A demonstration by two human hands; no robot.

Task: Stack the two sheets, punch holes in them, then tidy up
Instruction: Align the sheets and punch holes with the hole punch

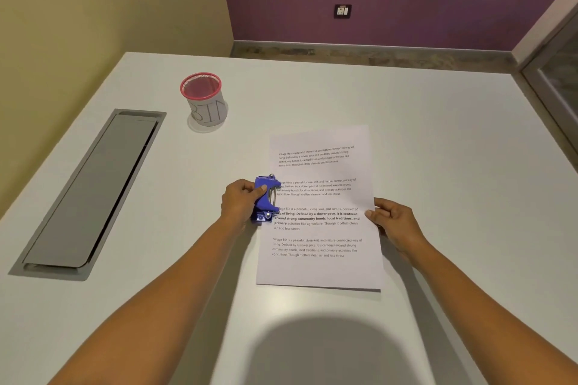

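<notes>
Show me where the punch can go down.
Bare table lies right of the sheets, beyond them, right of the bin, and between the hatch and the left hand. Crowded at the sheets' left edge, where that hand holds the punch.

Matt white paper sheets [322, 234], glossy blue painted metal hole punch [265, 197], smooth matt worktop [438, 134], red wire-mesh bin [201, 87] upper left

Soft overhead light, wide-angle edge distortion

White table [438, 134] — sheets [322, 269]; blue punch [263, 201]; mesh bin [205, 103].
</notes>
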